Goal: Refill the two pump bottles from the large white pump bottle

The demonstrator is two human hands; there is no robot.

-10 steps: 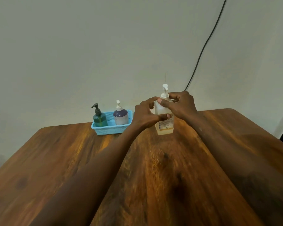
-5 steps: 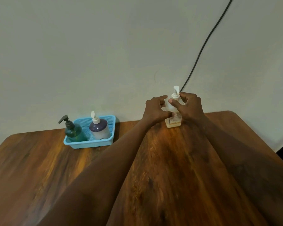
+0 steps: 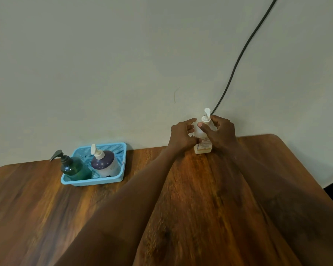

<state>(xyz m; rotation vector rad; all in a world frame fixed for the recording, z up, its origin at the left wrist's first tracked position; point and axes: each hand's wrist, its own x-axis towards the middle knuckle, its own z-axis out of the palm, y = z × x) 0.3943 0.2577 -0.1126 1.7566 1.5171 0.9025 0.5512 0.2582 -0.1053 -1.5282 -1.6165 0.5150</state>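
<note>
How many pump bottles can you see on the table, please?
3: a green bottle and a purple-topped bottle in the blue basket, and the large white pump bottle between both hands near the wall. None appears hidden.

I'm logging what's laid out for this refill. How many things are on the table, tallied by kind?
Pump bottles: 3 (large white bottle held between the left hand and right hand; green bottle and purple-topped bottle in the basket)
Baskets: 1 (blue basket)
Total: 4
</note>
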